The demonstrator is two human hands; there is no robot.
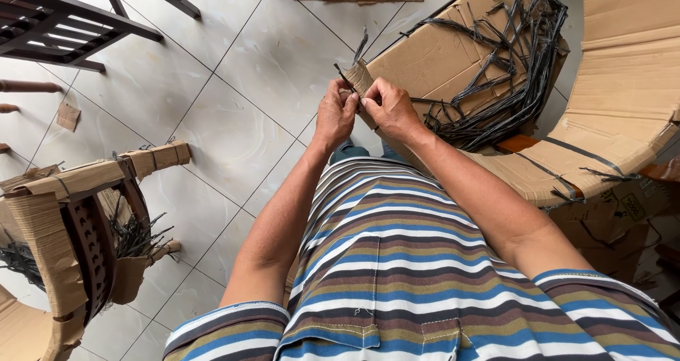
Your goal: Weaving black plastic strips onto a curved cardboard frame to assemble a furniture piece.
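Both hands meet in front of the person's striped shirt (397,262), above the white tiled floor (234,127). The left hand (334,114) is curled shut, its fingers pinching the lower edge of a small piece of cardboard (360,77). The right hand (388,108) is likewise closed, thumb and fingertips gripping the same piece just beside the left hand, so the two hands touch. The cardboard piece stands up from between the fingers, tilted a little to the left, with a thin dark strap (361,46) sticking up past its top edge.

Just to the right of the cardboard piece lies a large flat cardboard sheet (432,56), and on it a tangled heap of black plastic straps (513,63). Further right of that, a curved, cardboard-wrapped shape (623,77) bends around the edge of the view, with single black bands across it.

Well to the left of the cardboard piece stands a dark wooden chair (92,240), partly wrapped in torn cardboard, with loose straps hanging off it. Above that, far left of the piece, are dark wooden slats (57,21).
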